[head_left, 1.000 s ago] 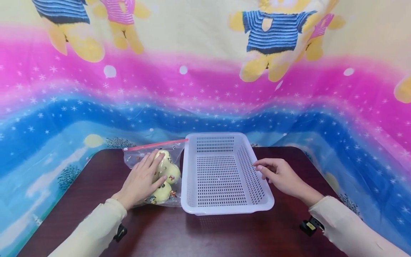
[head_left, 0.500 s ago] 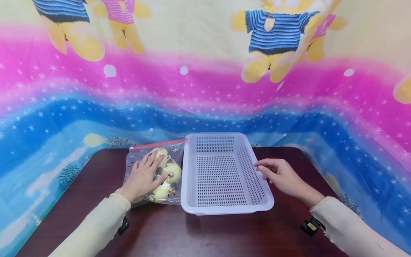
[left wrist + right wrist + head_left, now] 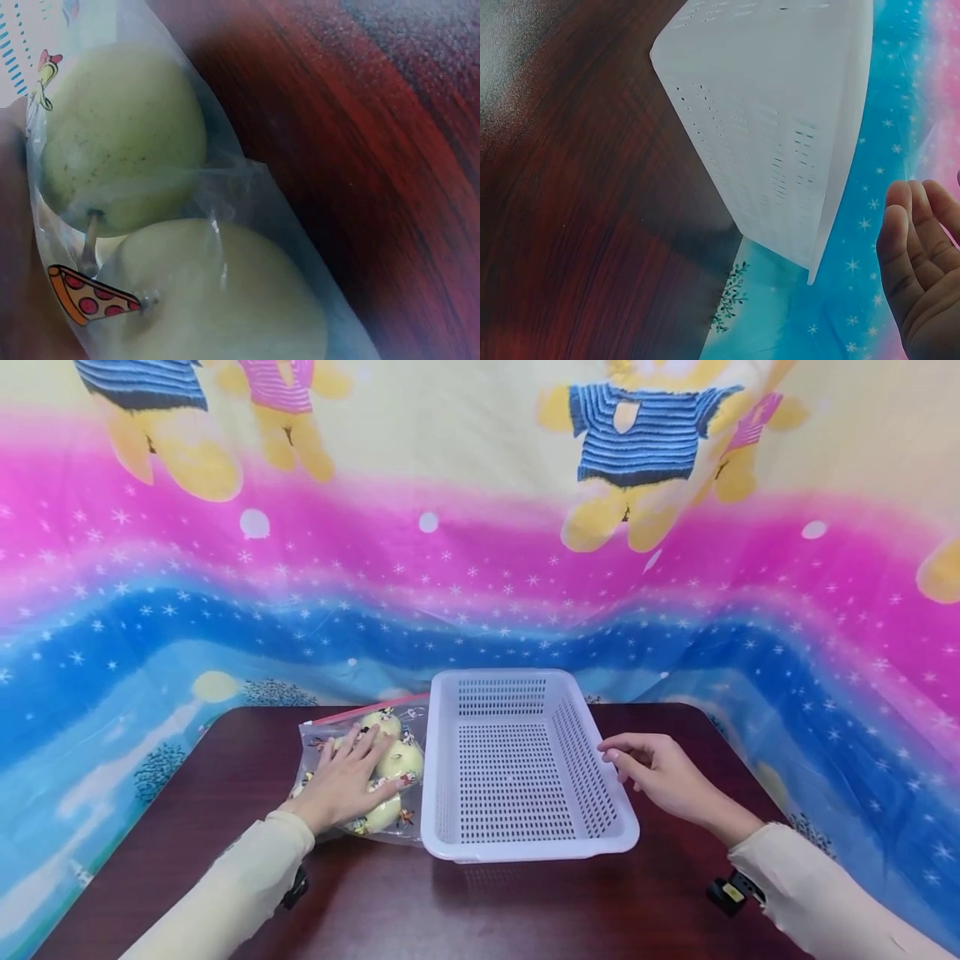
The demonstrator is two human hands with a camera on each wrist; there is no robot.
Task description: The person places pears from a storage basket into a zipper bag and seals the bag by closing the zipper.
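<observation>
My left hand (image 3: 345,785) lies with straight, spread fingers on top of a clear zip bag (image 3: 311,747), which has a red zip strip along its far edge and printed cartoon pictures. Inside the bag are several pale yellow-green pears (image 3: 401,762), partly hidden beneath the hand. Close up in the left wrist view, two pears (image 3: 124,142) with stems press against the printed plastic. My right hand (image 3: 660,777) hovers at the right rim of a white plastic basket (image 3: 528,852), its fingers loosely bent and holding nothing. In the right wrist view these fingers (image 3: 922,247) are apart from the basket.
The perforated basket stands directly right of the bag, with nothing in it. Both are on a dark red-brown wooden table (image 3: 360,910) with rounded corners. A colourful curtain (image 3: 480,568) with bear prints hangs behind and around it.
My left hand has moved slightly right, still over the bag. The bag's zip edge has slid a little nearer to me, and the pears have shifted. The right hand has hardly moved.
</observation>
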